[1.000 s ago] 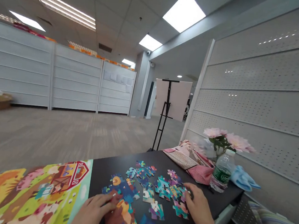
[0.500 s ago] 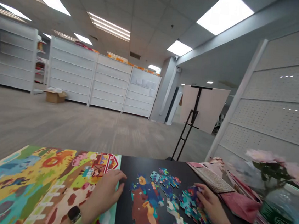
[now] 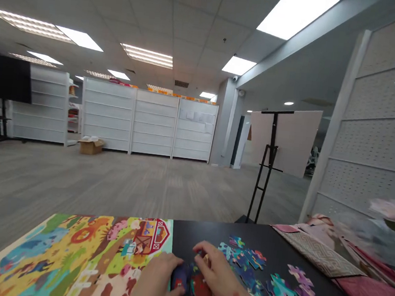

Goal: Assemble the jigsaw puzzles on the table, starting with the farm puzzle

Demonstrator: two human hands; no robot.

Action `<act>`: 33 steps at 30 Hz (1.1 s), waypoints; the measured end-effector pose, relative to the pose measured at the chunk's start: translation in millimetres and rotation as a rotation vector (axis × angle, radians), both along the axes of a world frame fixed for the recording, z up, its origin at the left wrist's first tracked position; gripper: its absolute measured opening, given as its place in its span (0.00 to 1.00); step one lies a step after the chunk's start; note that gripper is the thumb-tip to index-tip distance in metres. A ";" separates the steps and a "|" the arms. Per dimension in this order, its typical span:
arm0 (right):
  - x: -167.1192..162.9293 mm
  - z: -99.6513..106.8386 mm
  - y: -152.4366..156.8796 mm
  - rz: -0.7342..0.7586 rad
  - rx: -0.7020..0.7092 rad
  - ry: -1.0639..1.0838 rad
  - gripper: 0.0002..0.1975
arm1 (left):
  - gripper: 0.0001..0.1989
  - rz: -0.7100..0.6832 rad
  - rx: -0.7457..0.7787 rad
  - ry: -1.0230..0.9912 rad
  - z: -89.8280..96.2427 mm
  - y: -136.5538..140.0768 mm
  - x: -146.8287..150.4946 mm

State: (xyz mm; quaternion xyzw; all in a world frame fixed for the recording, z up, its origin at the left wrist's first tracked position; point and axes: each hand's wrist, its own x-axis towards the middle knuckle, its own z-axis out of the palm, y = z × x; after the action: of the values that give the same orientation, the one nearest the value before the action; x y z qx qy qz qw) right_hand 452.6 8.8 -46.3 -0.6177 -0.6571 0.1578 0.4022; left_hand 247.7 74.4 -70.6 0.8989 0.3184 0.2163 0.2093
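Observation:
My left hand [image 3: 157, 282] is at the right edge of the farm-animal picture sheet [image 3: 105, 246], with thumb and forefinger closed on a dark blue puzzle piece [image 3: 179, 278] that has a little red on it. Just to the right lies a joined part of a jigsaw puzzle [image 3: 202, 292], brown and blue, partly covered by my right hand [image 3: 218, 272]. The fingers of that hand are bent and apart, and I see nothing held in them. Beyond it are loose blue and teal puzzle pieces [image 3: 242, 256], and more teal and purple pieces [image 3: 283, 291] lie farther right.
A pink patterned cloth bag [image 3: 324, 253] occupies the right side of the black table [image 3: 191, 234], with pink flowers [image 3: 394, 208] at the far right edge. Past the table stand a black easel [image 3: 265, 174], white shelving [image 3: 154, 124] and a cardboard box [image 3: 91, 146].
My right hand has moved left from the loose pieces to the joined part. The piece it held seems to be in my left hand now. The view has levelled and shifted.

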 end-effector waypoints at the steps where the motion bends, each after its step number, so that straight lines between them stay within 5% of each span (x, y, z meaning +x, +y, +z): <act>1: 9.2 -0.5 0.3 -0.036 0.010 0.009 0.10 | 0.23 0.012 0.015 -0.007 0.7 0.7 -1.4; 6: 35.6 -11.1 7.3 -0.145 -0.009 0.042 0.11 | 0.17 0.062 0.055 0.026 6.6 -4.4 1.0; 18: 9.6 -24.7 -0.6 -0.061 -0.028 -0.204 0.17 | 0.24 0.092 0.220 0.248 -7.9 4.5 13.1; 25: 5.0 -20.1 -2.0 -0.065 -0.066 -0.272 0.15 | 0.12 -0.103 0.320 0.114 -22.9 14.3 9.1; 28: 31.5 -10.1 -1.2 -0.110 -0.092 -0.307 0.17 | 0.13 -0.123 0.331 0.163 -20.5 16.2 9.8; 33: 134.0 5.4 -24.1 -0.342 -0.211 -0.360 0.18 | 0.17 -0.165 0.258 0.246 -1.8 7.1 6.4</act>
State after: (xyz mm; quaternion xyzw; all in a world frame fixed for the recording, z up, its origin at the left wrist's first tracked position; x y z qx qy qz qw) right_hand 586.6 -15.3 -40.9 -0.7762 -0.5842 0.0428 0.2333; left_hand 254.1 81.5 -72.3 0.9610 0.2367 0.1257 0.0688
